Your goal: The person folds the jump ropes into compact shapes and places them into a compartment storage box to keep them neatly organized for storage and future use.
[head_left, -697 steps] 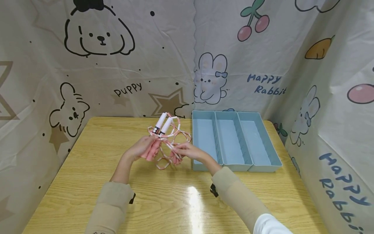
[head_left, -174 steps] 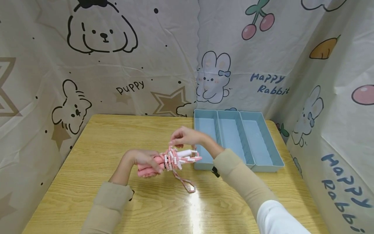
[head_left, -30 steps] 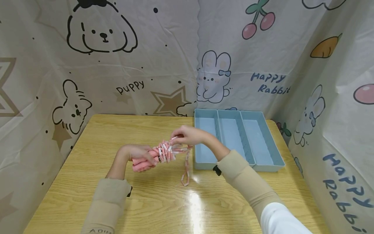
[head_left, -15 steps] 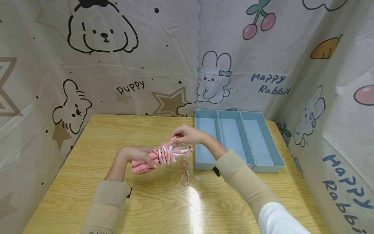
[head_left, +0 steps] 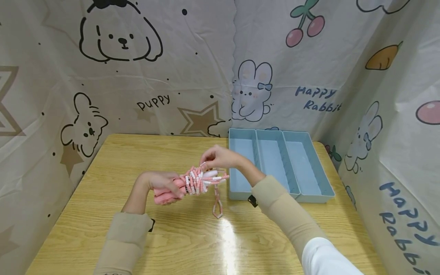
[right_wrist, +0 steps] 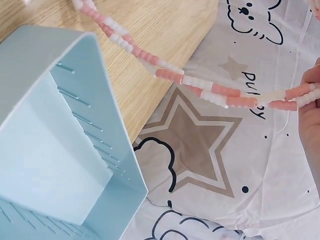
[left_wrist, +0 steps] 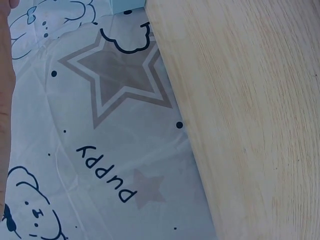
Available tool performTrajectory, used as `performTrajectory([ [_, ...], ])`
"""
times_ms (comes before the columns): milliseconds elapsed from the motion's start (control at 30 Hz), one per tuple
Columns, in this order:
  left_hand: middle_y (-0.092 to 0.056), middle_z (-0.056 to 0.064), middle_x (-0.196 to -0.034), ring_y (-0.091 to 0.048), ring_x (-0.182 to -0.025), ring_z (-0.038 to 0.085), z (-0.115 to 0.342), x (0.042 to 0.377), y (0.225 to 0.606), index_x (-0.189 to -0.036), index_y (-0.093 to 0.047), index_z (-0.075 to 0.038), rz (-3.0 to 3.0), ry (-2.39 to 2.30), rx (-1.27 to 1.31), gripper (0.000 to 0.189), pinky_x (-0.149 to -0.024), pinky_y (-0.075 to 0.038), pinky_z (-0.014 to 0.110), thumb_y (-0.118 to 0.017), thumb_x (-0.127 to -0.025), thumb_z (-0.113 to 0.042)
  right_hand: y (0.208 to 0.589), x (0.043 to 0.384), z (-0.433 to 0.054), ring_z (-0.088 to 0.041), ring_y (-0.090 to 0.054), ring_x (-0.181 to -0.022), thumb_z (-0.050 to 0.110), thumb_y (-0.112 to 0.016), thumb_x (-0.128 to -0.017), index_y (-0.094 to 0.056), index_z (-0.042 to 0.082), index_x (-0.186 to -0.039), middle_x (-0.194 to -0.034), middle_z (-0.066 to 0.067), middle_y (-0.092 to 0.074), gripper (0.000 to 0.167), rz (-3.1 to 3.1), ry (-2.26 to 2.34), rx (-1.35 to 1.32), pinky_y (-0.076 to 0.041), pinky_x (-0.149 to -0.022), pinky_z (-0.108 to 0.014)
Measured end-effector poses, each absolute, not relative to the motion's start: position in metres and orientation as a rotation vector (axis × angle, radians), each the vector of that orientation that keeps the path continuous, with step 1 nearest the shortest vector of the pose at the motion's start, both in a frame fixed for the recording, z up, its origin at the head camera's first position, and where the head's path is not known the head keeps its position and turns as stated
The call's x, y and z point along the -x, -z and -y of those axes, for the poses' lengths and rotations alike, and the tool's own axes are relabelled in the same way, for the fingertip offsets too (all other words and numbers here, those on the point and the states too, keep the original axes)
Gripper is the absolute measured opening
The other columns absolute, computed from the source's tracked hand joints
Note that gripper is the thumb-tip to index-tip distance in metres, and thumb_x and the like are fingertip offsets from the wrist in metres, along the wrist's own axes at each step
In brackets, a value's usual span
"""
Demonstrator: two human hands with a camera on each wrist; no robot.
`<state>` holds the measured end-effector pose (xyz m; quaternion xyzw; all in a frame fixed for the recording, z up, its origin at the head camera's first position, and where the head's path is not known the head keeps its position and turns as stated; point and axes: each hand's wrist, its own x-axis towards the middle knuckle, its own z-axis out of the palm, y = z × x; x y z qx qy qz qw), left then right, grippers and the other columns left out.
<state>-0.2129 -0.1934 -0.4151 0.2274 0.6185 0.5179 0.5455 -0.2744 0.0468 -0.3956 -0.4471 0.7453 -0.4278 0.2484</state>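
In the head view my left hand (head_left: 161,185) grips the pink handles of a beaded jump rope (head_left: 195,180), held above the table. The pink-and-white beaded cord is wound in several turns around the handles. A white handle end (head_left: 210,174) sticks out to the right, and a loop of cord hangs below it. My right hand (head_left: 216,157) pinches the cord at the top of the windings. From the right wrist, a doubled stretch of beaded cord (right_wrist: 200,89) runs to the fingers of that hand. The left wrist view shows only a sliver of hand at its left edge.
A pale blue box (head_left: 276,196) with three long compartments stands at the table's back right, close to my right forearm. The wooden table (head_left: 185,240) reaches back to a printed cloth (head_left: 192,76), which also hangs along both sides.
Since the oldest frame, the loose cord has been wrapped round the handles, which have turned to point right. Over the last second, my right hand has lifted slightly and the protruding handle end shows more.
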Motion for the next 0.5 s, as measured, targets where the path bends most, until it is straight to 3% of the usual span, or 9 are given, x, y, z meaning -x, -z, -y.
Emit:
performTrajectory([
  [500,-0.055,0.003,-0.057,-0.053,-0.046,0.009,0.193,0.211,0.414,-0.076,-0.056,-0.004,-1.461,-1.25,-0.563,0.011,-0.044,-0.046,0.023,-0.058,-0.085,-0.009,0.409,0.276,-0.047,-0.008,-0.05,-0.064,0.005,-0.055,-0.088,-0.059,-0.004,-0.09,-0.072,0.002,-0.058,0.01,-1.778,1.341,1.093,-0.044,-0.062,-0.024],
])
